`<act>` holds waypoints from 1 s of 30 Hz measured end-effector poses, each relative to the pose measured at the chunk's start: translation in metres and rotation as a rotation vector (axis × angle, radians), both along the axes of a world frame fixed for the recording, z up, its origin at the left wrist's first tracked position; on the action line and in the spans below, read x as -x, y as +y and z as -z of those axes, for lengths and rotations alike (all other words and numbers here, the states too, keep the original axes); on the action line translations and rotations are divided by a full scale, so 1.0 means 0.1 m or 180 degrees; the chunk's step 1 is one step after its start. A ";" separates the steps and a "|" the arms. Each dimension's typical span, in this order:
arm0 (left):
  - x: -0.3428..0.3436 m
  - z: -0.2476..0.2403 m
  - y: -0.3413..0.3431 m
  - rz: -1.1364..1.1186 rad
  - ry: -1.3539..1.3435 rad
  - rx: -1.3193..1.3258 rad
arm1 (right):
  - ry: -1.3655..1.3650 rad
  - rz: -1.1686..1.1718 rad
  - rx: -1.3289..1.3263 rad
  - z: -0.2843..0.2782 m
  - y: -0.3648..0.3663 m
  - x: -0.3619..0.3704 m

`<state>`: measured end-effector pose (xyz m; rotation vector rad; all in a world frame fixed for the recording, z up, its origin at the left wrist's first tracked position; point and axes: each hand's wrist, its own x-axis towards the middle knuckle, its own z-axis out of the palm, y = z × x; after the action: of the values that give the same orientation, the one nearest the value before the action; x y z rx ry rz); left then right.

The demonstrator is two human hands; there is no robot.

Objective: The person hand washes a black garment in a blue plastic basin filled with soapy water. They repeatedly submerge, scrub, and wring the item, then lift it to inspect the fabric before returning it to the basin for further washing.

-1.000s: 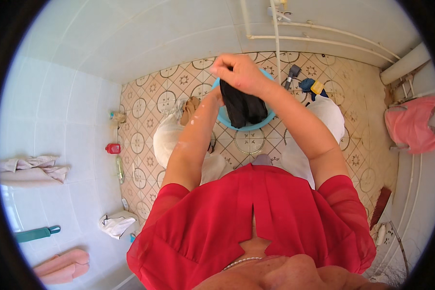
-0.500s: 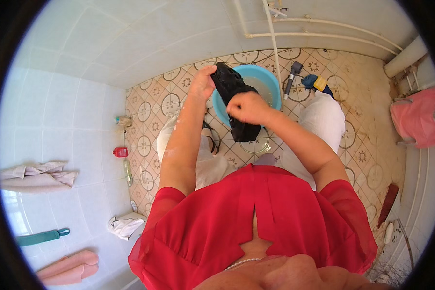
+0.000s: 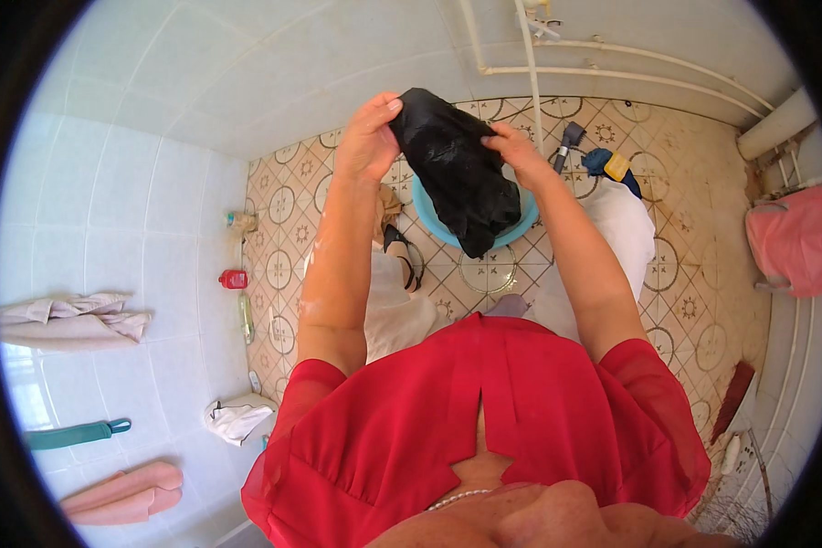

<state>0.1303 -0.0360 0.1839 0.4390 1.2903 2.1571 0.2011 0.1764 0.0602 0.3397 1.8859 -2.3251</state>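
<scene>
A wet-looking black piece of cloth [image 3: 452,160], perhaps a garment, hangs spread out between my two hands. My left hand [image 3: 369,137] pinches its upper left corner. At its right edge, the thumb and fingers of my right hand [image 3: 519,155] are closed on it. Below the cloth stands a light blue basin [image 3: 438,224] on the tiled floor; the cloth covers most of it, so its contents are hidden. Whitish suds cling to my left forearm.
Right of the basin lie a grey-and-black handled tool [image 3: 569,142] and a dark blue cloth with a yellow block [image 3: 616,166]. A white pipe [image 3: 532,73] runs down behind the basin. By the left wall stand a red container [image 3: 233,279] and a clear bottle [image 3: 246,318].
Both hands have lifted the black cloth and spread it wider. My right hand has moved from the cloth's middle out to its right edge. My left hand is slightly higher.
</scene>
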 end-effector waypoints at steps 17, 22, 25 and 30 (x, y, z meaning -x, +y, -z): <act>0.63 2.76 -0.21 -0.1353 -0.1990 0.0655 | -0.0889 0.1199 0.0387 1.26 0.08 0.58; 0.81 3.25 0.02 -0.1820 -0.1739 0.2019 | -0.1324 0.0731 -0.0726 2.10 0.17 0.87; 0.88 3.88 -0.04 -0.1558 -0.1622 0.2433 | -0.1585 -0.0144 -0.2129 2.51 0.12 0.96; 0.84 4.26 0.15 -0.1277 -0.0519 0.2983 | -0.1373 0.0066 -0.3311 3.07 0.12 1.02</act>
<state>0.0464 -0.0209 -0.2421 -0.3977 2.2035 1.5447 0.0989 0.1883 -0.2465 0.8491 2.6128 -0.9384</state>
